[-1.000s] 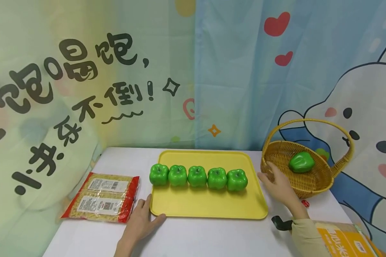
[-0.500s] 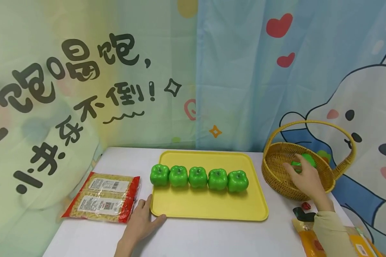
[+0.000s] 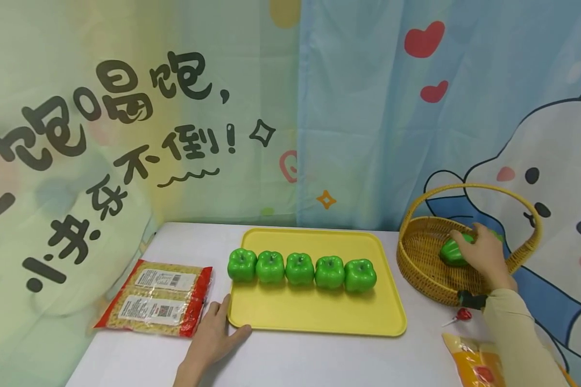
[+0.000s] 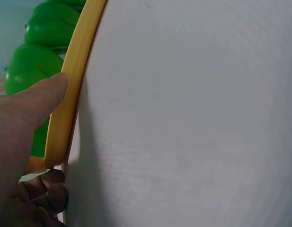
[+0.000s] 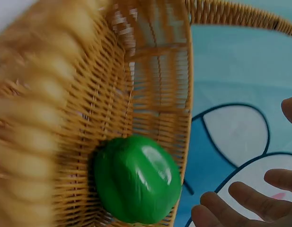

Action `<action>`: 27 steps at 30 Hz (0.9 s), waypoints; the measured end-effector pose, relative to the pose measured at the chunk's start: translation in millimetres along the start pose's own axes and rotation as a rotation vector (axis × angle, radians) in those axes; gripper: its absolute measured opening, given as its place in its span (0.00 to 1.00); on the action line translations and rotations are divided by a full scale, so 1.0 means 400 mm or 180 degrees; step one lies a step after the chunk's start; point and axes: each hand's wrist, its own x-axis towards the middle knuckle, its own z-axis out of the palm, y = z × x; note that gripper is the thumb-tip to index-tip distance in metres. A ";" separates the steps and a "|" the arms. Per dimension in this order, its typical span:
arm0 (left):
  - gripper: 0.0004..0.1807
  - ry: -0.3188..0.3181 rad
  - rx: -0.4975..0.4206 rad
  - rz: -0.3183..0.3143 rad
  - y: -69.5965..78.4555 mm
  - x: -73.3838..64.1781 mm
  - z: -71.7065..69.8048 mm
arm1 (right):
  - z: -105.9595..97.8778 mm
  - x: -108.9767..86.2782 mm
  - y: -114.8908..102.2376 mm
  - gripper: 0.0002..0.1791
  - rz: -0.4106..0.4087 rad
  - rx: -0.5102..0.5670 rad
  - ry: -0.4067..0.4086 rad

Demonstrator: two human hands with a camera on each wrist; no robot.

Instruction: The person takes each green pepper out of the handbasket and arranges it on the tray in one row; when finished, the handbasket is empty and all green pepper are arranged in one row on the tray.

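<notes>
Just outside the front left corner of the yellow tray (image 3: 314,314) is my left hand (image 3: 213,333), its fingers along the left side. In the left wrist view, the straight thumb (image 4: 51,92) touches the tray's rim (image 4: 75,71). Several green bell peppers (image 3: 299,269) stand in a row on the tray. My right hand (image 3: 486,255) reaches over the wicker basket (image 3: 421,269), close to a single green bell pepper (image 3: 451,252) inside. The right wrist view shows spread fingers (image 5: 254,201) apart from that bell pepper (image 5: 138,179).
A pasta packet (image 3: 157,298) with red ends lies left of the tray. Near the right sleeve are a red lollipop (image 3: 463,314), a dark object (image 3: 470,300) and an orange packet (image 3: 479,365). The basket's tall handle (image 3: 474,186) arches above it. A printed curtain (image 3: 348,107) hangs behind.
My right hand has moved right, from the basket's left rim to over its inside, by the bell pepper. The left hand stays at the tray corner. The view has shifted slightly.
</notes>
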 end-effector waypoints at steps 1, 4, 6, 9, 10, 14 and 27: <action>0.53 0.0003 -0.0003 -0.0001 0.000 0.000 0.000 | -0.001 0.012 0.006 0.49 0.0043 -0.0016 -0.0017; 0.54 -0.0001 -0.0023 -0.0015 0.000 0.000 -0.001 | -0.003 0.042 0.021 0.50 0.0176 -0.0038 -0.0108; 0.54 -0.0013 -0.0032 -0.0031 0.000 -0.001 -0.001 | -0.004 0.056 0.028 0.50 0.0274 -0.0036 -0.0188; 0.54 -0.0044 -0.0031 -0.0062 -0.001 0.000 0.000 | 0.002 0.070 0.039 0.51 0.0353 -0.0100 -0.0267; 0.54 -0.0050 -0.0027 -0.0068 -0.001 0.000 0.001 | 0.004 0.073 0.042 0.51 0.0354 -0.0134 -0.0280; 0.54 -0.0051 -0.0023 -0.0070 -0.002 0.001 0.001 | 0.019 0.084 0.057 0.51 0.0400 -0.0269 -0.0330; 0.54 -0.0024 0.0006 -0.0047 -0.002 0.003 0.001 | 0.026 0.098 0.084 0.55 0.0333 -0.0406 -0.0552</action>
